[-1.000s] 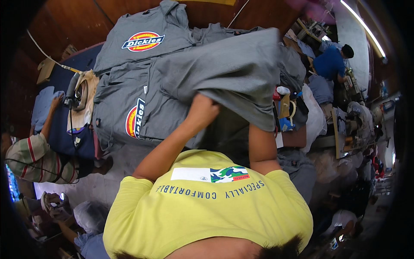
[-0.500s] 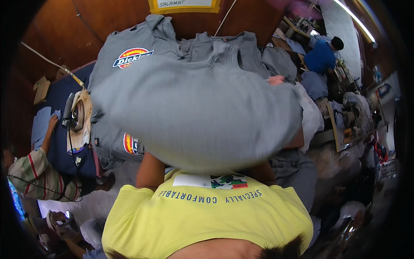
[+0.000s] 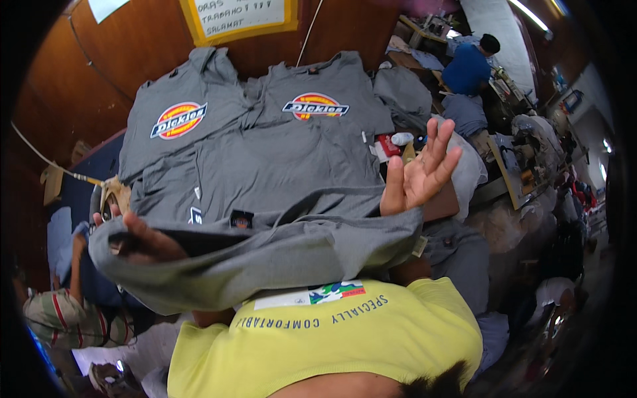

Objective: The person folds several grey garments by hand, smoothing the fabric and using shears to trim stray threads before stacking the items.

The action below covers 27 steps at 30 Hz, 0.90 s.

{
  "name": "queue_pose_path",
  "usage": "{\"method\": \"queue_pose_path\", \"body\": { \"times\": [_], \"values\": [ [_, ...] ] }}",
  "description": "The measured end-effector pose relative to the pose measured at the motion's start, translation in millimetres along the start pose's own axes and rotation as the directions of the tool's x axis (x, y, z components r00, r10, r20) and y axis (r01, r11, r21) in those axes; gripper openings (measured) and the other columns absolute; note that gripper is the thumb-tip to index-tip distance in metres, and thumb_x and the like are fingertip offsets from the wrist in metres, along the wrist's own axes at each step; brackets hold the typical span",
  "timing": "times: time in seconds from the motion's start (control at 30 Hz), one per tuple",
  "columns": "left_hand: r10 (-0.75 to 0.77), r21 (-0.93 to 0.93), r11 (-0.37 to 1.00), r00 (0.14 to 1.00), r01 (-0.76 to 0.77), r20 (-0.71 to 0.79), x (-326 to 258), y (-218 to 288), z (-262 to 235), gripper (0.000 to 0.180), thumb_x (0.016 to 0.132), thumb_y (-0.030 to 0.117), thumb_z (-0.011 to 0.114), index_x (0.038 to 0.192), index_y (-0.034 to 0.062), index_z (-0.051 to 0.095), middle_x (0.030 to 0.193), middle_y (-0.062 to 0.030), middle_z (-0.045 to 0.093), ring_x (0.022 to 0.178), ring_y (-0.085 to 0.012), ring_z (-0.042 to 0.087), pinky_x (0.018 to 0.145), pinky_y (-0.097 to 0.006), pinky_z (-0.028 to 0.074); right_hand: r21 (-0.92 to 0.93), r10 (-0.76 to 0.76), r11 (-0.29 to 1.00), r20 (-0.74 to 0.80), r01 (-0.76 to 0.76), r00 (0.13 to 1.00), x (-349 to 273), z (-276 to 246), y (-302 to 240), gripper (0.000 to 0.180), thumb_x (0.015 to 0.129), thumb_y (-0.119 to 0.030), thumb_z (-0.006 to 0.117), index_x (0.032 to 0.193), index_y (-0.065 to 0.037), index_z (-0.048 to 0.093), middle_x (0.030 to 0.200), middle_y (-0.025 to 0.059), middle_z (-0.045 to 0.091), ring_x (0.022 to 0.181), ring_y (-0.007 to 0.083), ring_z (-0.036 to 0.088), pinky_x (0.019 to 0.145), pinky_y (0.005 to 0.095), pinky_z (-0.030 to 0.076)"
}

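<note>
A grey T-shirt [image 3: 298, 259] hangs across both my arms in front of my chest, bunched into a long fold with its dark neck label showing. My left hand [image 3: 152, 240] reaches out through the cloth at the left end, fingers spread and gripping nothing. My right hand [image 3: 424, 169] is raised palm up at the other end, its fingers apart and also holding nothing; the cloth rests round that wrist. Beyond lie more grey T-shirts: one with an oval red, yellow and blue print [image 3: 178, 121] at the left, another with a similar print [image 3: 315, 105] to its right.
An iron [image 3: 116, 196] stands on a cloth at the left, partly hidden. A co-worker in a striped shirt [image 3: 63, 318] is beside it. A clear bottle [image 3: 402, 138] and a red packet [image 3: 387, 146] lie past my right hand. A person in blue [image 3: 464, 68] sits among machines farther back.
The T-shirt, spread wide and blurred before, has come down toward my chest and gathered over my arms. Both hands now show, spread open. The view has shifted, uncovering the shirts behind.
</note>
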<state>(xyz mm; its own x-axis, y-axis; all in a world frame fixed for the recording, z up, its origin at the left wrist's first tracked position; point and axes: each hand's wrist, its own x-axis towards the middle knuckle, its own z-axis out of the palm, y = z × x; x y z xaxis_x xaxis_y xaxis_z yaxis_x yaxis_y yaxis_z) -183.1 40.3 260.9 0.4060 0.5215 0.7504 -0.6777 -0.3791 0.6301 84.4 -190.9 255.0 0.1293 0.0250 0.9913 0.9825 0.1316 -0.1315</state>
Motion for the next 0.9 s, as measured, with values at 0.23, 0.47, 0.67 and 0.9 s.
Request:
{"method": "queue_pose_path", "body": {
  "times": [0.23,0.47,0.67,0.9],
  "values": [
    [-0.382,0.861,0.456,0.825,-0.223,0.416,-64.7,-51.7,24.7,0.041,0.086,0.03,0.053,0.116,0.0028,0.049,0.113,-0.0121,0.053,0.096,-0.0193,0.056,0.082,-0.029,0.043,0.061,0.055,0.662,0.99,-0.747,0.129,-107.9,57.3,-10.0,0.06,0.082,-0.026,0.054,0.133,-0.007,0.029,0.134,0.0164,0.035,0.122,0.0317,0.035,0.101,0.045,0.025],
    [-0.648,-0.122,0.404,0.378,0.906,0.662,6.9,-81.4,17.2,0.068,0.073,0.022,0.068,0.131,0.0061,0.035,0.092,-0.0103,0.06,0.083,-0.0138,0.057,0.07,-0.024,0.048,0.266,-0.051,-0.696,0.909,-0.667,0.415,-80.6,25.2,13.5,0.075,0.077,-0.053,0.054,0.13,-0.005,0.034,0.131,0.012,0.041,0.12,0.0287,0.039,0.1,0.0428,0.027],
    [-0.64,0.469,0.717,0.22,0.516,0.736,50.8,-41.3,-1.1,0.085,0.058,0.017,0.08,0.13,0.0034,0.036,0.129,-0.0125,0.041,0.112,-0.0203,0.044,0.095,-0.035,0.034,-0.142,0.19,0.247,0.977,-0.958,-0.096,-25.7,-5.5,16.8,0.032,0.076,-0.02,0.068,0.1,0.0,0.059,0.091,0.0018,0.06,0.087,0.0108,0.052,0.08,0.0258,0.041],
    [0.301,-0.413,0.87,0.373,0.271,0.878,100.5,-11.5,-124.0,0.04,0.064,0.011,0.077,0.099,0.0104,0.057,0.066,-0.0117,0.059,0.052,-0.0211,0.055,0.049,-0.034,0.044,0.654,-0.007,0.522,0.645,-0.547,0.764,56.6,-94.5,45.7,0.043,0.067,-0.013,0.069,0.104,0.004,0.055,0.098,0.0154,0.06,0.088,0.0263,0.061,0.075,0.0321,0.047]
  ]
}}
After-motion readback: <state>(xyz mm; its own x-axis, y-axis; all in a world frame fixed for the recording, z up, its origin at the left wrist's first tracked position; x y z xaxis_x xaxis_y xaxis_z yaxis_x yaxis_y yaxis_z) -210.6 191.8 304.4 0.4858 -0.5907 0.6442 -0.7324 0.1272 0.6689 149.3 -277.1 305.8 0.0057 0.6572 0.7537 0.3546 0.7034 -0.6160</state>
